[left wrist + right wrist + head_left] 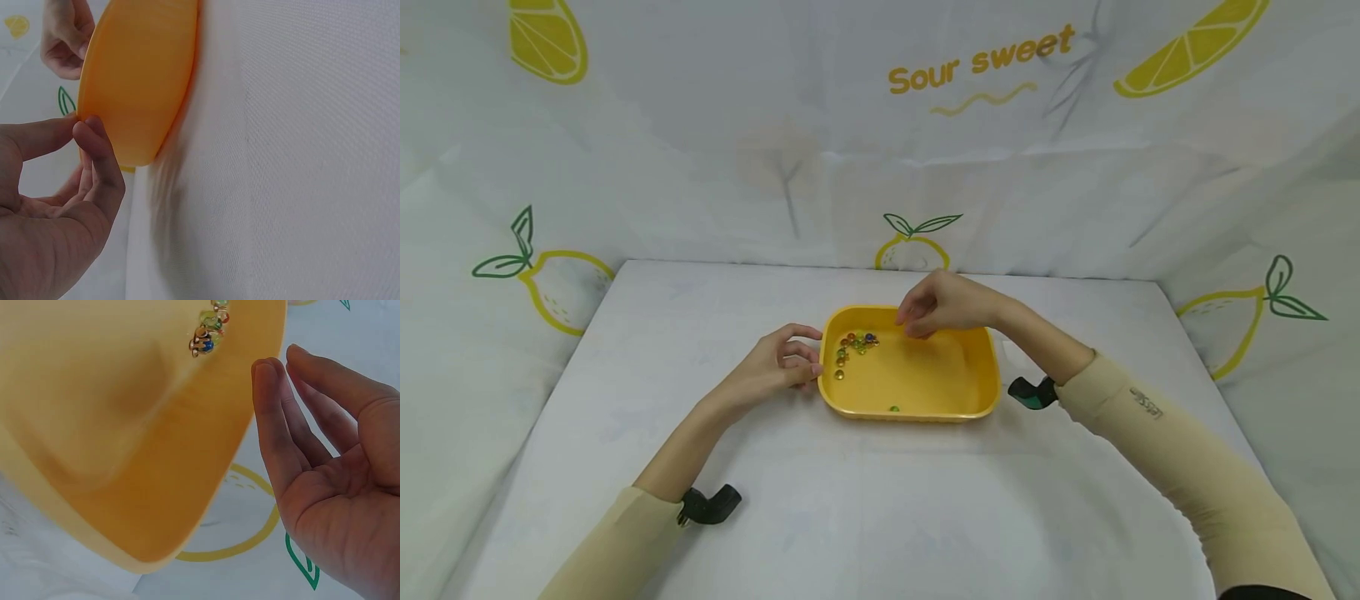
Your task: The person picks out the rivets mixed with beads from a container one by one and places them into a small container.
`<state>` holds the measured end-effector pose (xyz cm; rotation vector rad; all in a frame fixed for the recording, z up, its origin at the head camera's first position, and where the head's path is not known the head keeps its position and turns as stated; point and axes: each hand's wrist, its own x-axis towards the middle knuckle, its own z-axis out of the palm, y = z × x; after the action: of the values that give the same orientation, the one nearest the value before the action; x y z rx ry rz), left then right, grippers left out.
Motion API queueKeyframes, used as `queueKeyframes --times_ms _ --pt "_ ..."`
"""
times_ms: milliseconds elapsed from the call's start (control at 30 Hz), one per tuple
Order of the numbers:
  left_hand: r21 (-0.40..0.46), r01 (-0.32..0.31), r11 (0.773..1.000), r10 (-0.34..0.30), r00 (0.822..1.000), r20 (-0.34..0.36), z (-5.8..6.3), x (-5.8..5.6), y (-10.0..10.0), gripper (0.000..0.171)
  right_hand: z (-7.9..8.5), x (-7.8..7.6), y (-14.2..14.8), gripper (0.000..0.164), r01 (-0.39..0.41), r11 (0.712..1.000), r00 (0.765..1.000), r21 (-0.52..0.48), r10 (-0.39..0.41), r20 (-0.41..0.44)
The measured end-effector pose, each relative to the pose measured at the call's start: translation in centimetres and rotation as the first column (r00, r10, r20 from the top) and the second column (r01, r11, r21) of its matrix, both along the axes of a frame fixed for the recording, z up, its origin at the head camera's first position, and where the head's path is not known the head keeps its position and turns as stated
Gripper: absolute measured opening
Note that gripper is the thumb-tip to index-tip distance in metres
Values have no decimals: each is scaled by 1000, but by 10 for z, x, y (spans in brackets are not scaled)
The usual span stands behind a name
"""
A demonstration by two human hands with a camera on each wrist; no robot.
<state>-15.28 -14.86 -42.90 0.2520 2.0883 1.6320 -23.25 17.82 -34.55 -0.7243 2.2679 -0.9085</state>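
Observation:
A yellow plastic basin (925, 392) sits in the middle of the white table. Small glossy marbles (859, 342) of several colours cluster in its far left corner and along the left side. One green marble (894, 409) lies apart by the near wall. My left hand (782, 358) pinches the basin's left rim between thumb and fingertips, as the left wrist view shows at the rim (84, 103). Over the far side of the basin hovers my right hand (943, 304), its fingers loosely bent and nothing visible between thumb and fingertips (267, 378).
A white cloth with lemon prints (912, 250) hangs behind the table (925, 517) and on both sides. Black wrist cameras (711, 505) stick out from the sleeves, the right one (1032, 393) close to the basin's right end.

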Motion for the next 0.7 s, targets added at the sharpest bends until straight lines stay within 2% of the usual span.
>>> queueKeyframes --times_ms 300,700 --pt "1 3 1000 -3 1000 -4 0 0 0 57 -4 -3 -9 21 -6 1000 1000 -16 6 14" --pt "4 2 1000 -2 1000 12 1 0 -1 57 -9 -6 -27 22 -18 1000 997 -23 19 74"
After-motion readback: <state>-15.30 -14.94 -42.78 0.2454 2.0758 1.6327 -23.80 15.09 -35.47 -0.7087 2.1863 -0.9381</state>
